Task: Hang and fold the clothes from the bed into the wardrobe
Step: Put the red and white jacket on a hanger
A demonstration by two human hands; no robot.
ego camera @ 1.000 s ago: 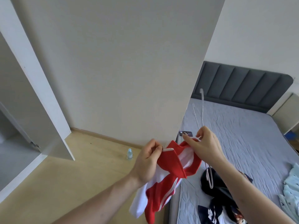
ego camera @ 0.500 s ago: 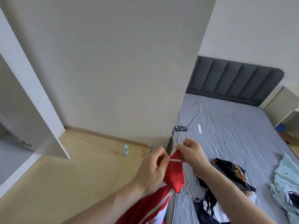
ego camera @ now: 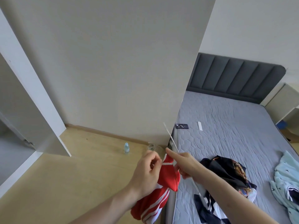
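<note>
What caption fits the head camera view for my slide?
Both hands, left and right, work a white hanger into a red jacket beside the bed.

The red garment (ego camera: 155, 202) is running off the bottom edge, its lower part unseen, and the left hand (ego camera: 148, 173) is covering part of its collar. The white hanger (ego camera: 171, 139) is passing behind the right hand (ego camera: 184, 164), its hook not showing. The dark clothes (ego camera: 226, 173) are being crossed by the right forearm. The pale blue garment (ego camera: 286, 180) is getting cut by the right edge. The small dark item (ego camera: 182, 126) on the bed (ego camera: 226, 126) is staying too small to identify.
</note>
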